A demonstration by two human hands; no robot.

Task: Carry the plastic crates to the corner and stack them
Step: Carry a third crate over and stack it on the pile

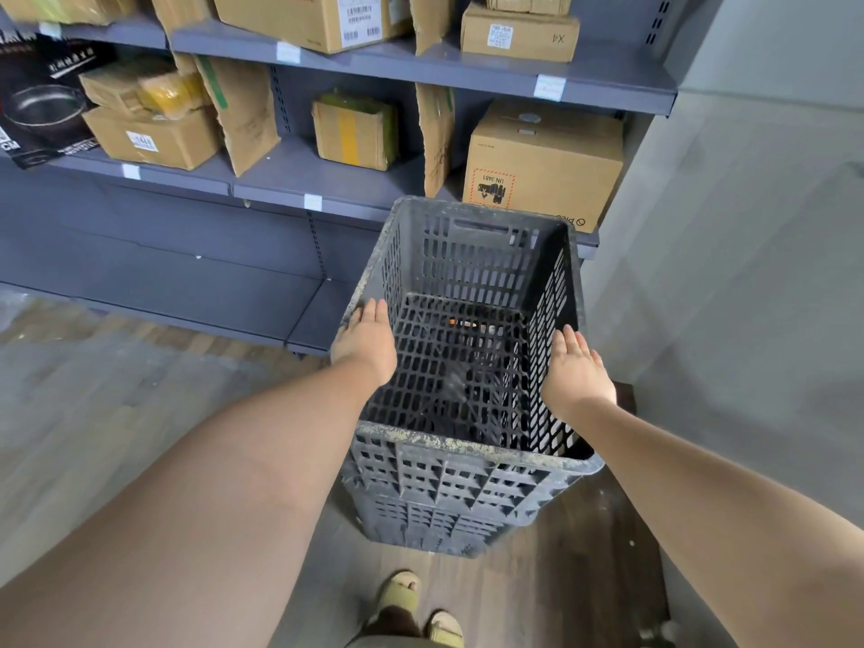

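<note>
A black plastic crate (pixel 460 367) stood in the corner where shelf (pixel 327 189) met wall (pixel 748 226), seemingly atop another crate; stacking looked nearly finished, any remaining crates unseen; the left hand (pixel 367 341) lay flat on its left rim, the right hand (pixel 577 367) spread beside its right rim; a cardboard box (pixel 544 166) read "UN 3481", another "X4".

"un 3481" upside down on large carton (pixel 544 170), "x4" on upper-shelf carton (pixel 519 35)
</note>
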